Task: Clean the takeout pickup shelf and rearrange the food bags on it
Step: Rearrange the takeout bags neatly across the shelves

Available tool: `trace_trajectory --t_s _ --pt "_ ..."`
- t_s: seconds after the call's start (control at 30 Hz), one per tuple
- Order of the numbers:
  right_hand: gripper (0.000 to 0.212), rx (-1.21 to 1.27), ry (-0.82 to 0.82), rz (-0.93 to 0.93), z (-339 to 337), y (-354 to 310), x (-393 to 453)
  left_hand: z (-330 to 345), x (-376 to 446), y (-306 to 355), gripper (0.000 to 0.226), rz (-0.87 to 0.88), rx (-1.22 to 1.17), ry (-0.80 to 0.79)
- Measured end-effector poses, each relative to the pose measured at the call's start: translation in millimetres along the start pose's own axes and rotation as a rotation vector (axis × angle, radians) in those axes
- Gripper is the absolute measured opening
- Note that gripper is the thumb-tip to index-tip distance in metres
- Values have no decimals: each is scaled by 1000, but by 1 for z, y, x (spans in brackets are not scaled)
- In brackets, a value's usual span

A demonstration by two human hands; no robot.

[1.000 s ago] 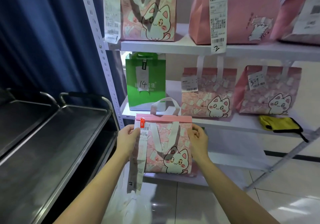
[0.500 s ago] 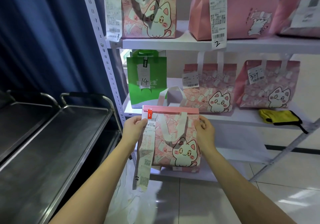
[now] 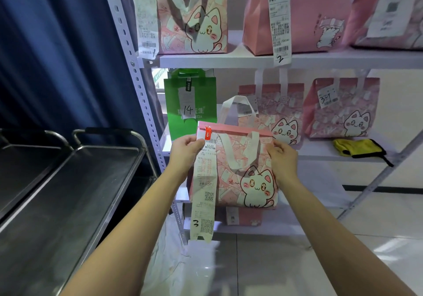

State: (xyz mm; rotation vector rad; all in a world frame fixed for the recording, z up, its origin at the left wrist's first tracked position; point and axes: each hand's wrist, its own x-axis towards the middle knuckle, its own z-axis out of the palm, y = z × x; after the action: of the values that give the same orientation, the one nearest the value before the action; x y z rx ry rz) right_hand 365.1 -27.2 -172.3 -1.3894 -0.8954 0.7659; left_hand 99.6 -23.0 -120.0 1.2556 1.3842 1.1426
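Note:
I hold a pink cat-print bag (image 3: 245,176) in the air in front of the white shelf unit (image 3: 229,60). My left hand (image 3: 185,149) grips its upper left edge, my right hand (image 3: 282,156) its upper right edge. A long receipt marked 3 (image 3: 203,195) hangs from the bag's top left. On the middle shelf behind stand a green bag marked 14 (image 3: 190,103), a pink cat bag (image 3: 279,112) and another pink cat bag (image 3: 343,107). A yellow cloth (image 3: 357,148) lies on that shelf at the right. The top shelf carries more pink bags (image 3: 194,16), one with a receipt marked 2 (image 3: 279,20).
A steel trolley (image 3: 68,192) stands at the left beside the shelf post (image 3: 135,78). A dark blue curtain (image 3: 57,55) hangs behind it. A clear plastic bag (image 3: 183,261) lies on the tiled floor under the bottom shelf (image 3: 263,229).
Both hands have lifted the pink cat bag from near the bottom shelf up towards the level of the middle shelf. The receipt swings below it.

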Motion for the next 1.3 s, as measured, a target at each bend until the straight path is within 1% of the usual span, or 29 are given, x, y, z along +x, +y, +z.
trace_trajectory --t_s 0.3,0.4,0.53,0.67,0.77,0.97,1.17,1.3 --pt "26 -64 78 -24 -20 -21 2 15 8 17 14 32 -36 -63" --pt "22 -47 96 -14 -28 -28 0 18 11 23 14 49 -43 -100" --pt "22 0 141 11 -49 -39 0 26 17 37 16 94 -31 -179" --pt "16 42 215 -30 -73 -65 -9 43 19 57 17 140 -32 -248" --pt "15 49 271 -84 -95 -89 -18 65 16 75 19 182 -53 -303" --pt "15 67 382 -155 -153 -135 -25 114 -1 119 13 263 -103 -415" --pt "11 144 435 -214 -222 -174 -16 180 -19 162 13 331 -90 -445" --pt "12 147 441 -269 -279 -194 4 235 -30 192 12 333 -108 -451"
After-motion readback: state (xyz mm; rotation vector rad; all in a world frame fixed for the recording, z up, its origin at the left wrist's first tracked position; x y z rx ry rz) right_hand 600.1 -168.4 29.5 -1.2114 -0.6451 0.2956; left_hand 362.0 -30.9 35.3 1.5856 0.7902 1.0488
